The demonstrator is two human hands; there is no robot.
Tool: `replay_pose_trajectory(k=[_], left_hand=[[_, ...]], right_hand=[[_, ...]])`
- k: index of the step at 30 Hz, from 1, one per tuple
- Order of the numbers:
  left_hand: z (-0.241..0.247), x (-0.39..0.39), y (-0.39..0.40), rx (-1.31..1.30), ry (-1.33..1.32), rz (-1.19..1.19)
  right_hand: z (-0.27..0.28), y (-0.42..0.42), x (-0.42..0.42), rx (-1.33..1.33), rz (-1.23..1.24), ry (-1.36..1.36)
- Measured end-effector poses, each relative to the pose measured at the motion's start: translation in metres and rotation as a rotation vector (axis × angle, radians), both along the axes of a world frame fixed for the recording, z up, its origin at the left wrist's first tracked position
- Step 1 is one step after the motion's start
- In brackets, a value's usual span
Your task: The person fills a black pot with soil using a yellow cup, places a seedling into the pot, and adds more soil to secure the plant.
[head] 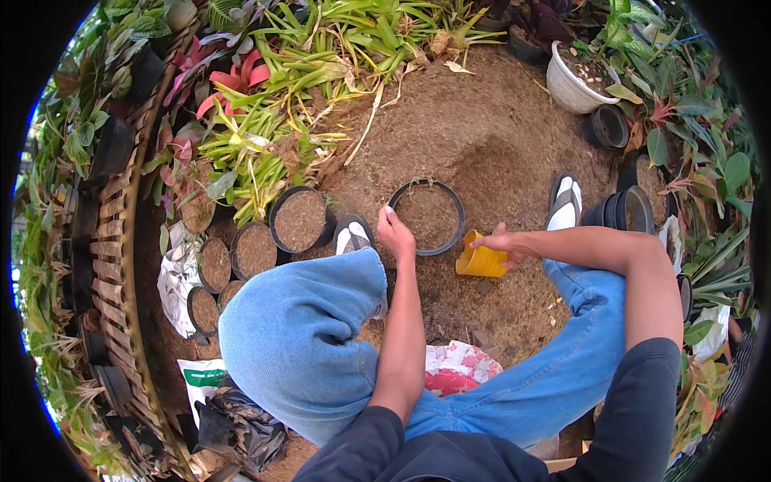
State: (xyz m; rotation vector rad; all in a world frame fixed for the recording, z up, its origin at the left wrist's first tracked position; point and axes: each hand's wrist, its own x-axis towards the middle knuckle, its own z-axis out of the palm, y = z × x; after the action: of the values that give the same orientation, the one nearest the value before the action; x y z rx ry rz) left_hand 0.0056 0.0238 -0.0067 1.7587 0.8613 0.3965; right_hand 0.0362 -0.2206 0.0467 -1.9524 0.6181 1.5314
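A black plastic pot (427,215) filled with brown soil mix stands on the ground before me, some thin sprigs at its far rim. At its left rim is my left hand (396,234), fingers curled against the pot's side. My right hand (497,243) grips a yellow plastic cup (482,256), which lies tilted just right of the pot with its mouth towards the left. Whether the cup holds soil cannot be told. Loose brown soil mix (482,138) is heaped beyond the pot.
Several soil-filled black pots (299,220) stand left of my left foot. Uprooted green plants (337,48) lie at the far left. A white pot (578,81) and stacked black pots (632,211) are to the right. A slatted wooden rack (111,253) runs along the left.
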Motion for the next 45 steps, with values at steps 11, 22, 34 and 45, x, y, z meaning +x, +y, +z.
replay_pose_trajectory(k=[11,22,34,45], left_hand=[[-0.009,0.001,0.000,0.053,-0.082,0.052],[-0.010,0.003,-0.001,0.056,-0.126,0.029],[-0.006,0.003,-0.007,0.070,-0.142,0.050],[-0.017,0.004,-0.003,0.048,-0.110,0.043]], right_hand=[[0.011,-0.017,0.022,0.246,-0.165,-0.054],[0.073,-0.067,0.106,0.055,0.554,-0.447],[0.145,0.044,0.108,0.003,0.800,-0.743],[0.164,0.121,0.096,-0.117,1.033,-0.747]])
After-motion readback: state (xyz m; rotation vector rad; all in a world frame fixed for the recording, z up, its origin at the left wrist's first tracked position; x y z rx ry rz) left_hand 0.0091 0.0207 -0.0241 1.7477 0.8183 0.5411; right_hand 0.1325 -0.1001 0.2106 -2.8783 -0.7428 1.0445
